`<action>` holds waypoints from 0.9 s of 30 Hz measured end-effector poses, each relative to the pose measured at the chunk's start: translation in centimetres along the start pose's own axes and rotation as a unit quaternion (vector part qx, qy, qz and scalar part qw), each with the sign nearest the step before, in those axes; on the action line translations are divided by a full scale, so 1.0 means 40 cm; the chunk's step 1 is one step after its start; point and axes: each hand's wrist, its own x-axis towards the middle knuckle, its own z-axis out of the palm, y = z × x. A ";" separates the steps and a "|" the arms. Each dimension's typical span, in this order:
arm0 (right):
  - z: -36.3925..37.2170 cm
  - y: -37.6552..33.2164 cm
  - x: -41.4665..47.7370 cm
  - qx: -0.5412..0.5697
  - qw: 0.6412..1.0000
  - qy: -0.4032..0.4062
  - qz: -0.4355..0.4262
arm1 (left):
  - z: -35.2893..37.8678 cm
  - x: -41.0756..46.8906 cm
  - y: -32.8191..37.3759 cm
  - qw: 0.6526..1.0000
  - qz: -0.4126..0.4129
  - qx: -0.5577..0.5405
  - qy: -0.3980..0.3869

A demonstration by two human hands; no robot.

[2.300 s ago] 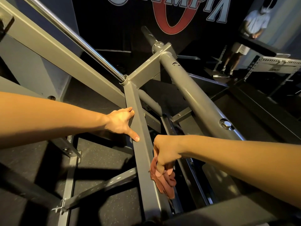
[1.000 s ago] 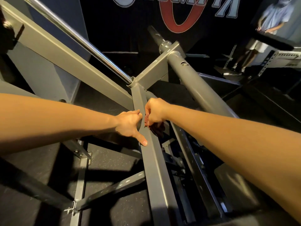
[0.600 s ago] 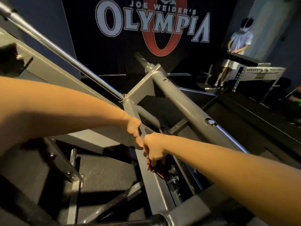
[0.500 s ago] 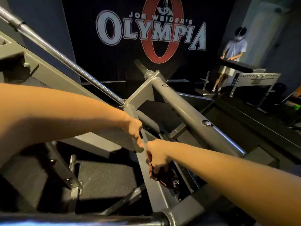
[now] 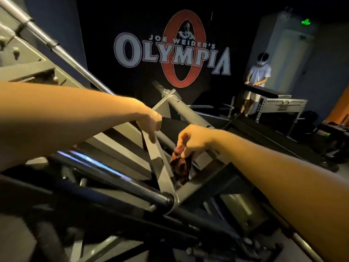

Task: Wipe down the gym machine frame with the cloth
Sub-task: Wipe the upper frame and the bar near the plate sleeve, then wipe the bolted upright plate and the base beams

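Note:
The grey machine frame fills the middle of the view, with a flat grey bar (image 5: pixel 160 167) running down toward a black roller end (image 5: pixel 166 200). My left hand (image 5: pixel 151 123) rests on the top of that bar, thumb pointing down along its face. My right hand (image 5: pixel 192 140) grips a bunched dark red cloth (image 5: pixel 180 167), which hangs just right of the bar. Whether the cloth touches the bar I cannot tell.
A round grey tube (image 5: pixel 188 118) slants up behind my hands. A chrome rod (image 5: pixel 62 48) crosses the upper left. A dark padded roller (image 5: pixel 105 178) lies in front. Another person (image 5: pixel 257 76) stands at a rack (image 5: pixel 279 104) at the far right.
My view has lifted and pulled back, so a dark roller now shows in front. My right hand has moved away from the left one, with the cloth now hanging freer beside the bar.

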 end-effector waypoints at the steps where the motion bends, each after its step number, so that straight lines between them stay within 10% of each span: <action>1: -0.012 -0.012 -0.032 0.001 1.000 0.027 -0.011 | -0.006 -0.046 0.016 0.999 0.004 -0.026 0.020; 7: -0.011 -0.070 -0.197 0.141 0.977 0.150 -0.048 | 0.044 -0.184 0.088 0.977 0.053 -0.182 0.094; 19: 0.141 -0.081 -0.412 0.319 0.932 0.132 -0.114 | 0.201 -0.478 0.141 0.807 0.078 -0.562 0.167; 27: 0.272 -0.051 -0.428 0.424 0.889 0.085 -0.155 | 0.353 -0.526 0.101 0.724 0.097 -0.680 0.070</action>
